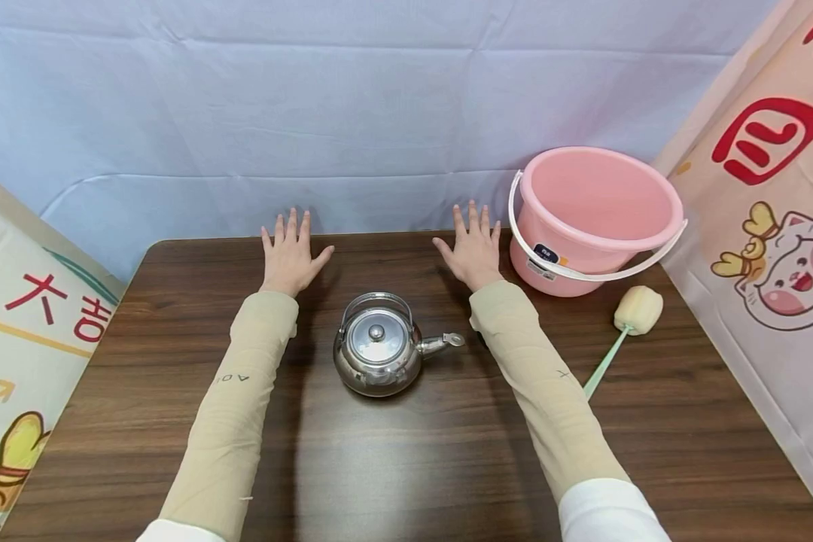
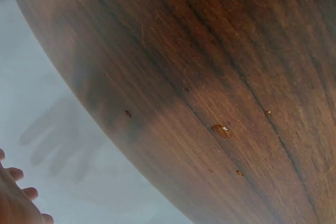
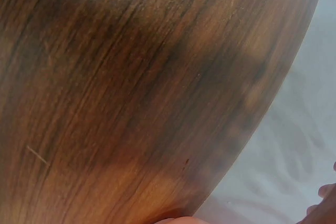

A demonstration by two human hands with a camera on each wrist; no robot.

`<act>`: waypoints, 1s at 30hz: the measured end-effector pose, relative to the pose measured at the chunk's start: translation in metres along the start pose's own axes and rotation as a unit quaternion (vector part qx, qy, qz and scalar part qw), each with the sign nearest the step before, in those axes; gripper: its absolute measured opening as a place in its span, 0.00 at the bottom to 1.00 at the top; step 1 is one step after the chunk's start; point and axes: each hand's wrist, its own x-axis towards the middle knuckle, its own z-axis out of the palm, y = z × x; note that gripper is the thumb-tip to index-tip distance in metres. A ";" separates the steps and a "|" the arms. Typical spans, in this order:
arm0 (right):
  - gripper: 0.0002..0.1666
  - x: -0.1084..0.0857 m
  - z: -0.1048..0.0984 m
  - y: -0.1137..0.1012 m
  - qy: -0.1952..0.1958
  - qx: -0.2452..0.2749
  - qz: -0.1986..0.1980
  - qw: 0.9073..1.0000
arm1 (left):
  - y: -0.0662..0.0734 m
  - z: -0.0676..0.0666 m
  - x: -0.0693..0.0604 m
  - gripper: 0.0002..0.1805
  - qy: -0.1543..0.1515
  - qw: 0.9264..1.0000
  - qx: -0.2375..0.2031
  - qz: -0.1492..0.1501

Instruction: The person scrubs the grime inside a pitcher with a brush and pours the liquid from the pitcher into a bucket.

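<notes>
Both hands are spread with straight fingers near the table's far edge, holding nothing. In the head view my left hand (image 1: 289,257) is up and left of a shiny steel kettle (image 1: 378,350); its fingers also show at the lower left of the left wrist view. My right hand (image 1: 473,251) is up and right of the kettle, close beside a pink bucket (image 1: 596,199). The kettle stands upright between the forearms, lid on, handle raised, spout pointing right. A sponge brush (image 1: 639,310) with a pale green handle lies right of the right forearm, which hides part of the handle.
The dark wood-grain table (image 1: 393,482) meets a pale blue cloth (image 1: 312,105) behind it. The bucket's white handle (image 1: 599,277) hangs down in front. Printed cloths flank the table, one on the left (image 1: 47,331) and one on the right (image 1: 772,361).
</notes>
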 end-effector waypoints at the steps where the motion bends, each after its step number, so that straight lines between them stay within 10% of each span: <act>1: 0.45 0.000 0.000 0.000 0.000 -0.001 0.000 1.000 | 0.000 0.000 0.000 0.44 -0.001 1.000 -0.002 0.000; 30: 0.39 -0.017 -0.028 -0.003 0.020 0.023 -0.133 0.991 | 0.011 -0.029 -0.023 0.37 -0.024 0.990 -0.110 0.089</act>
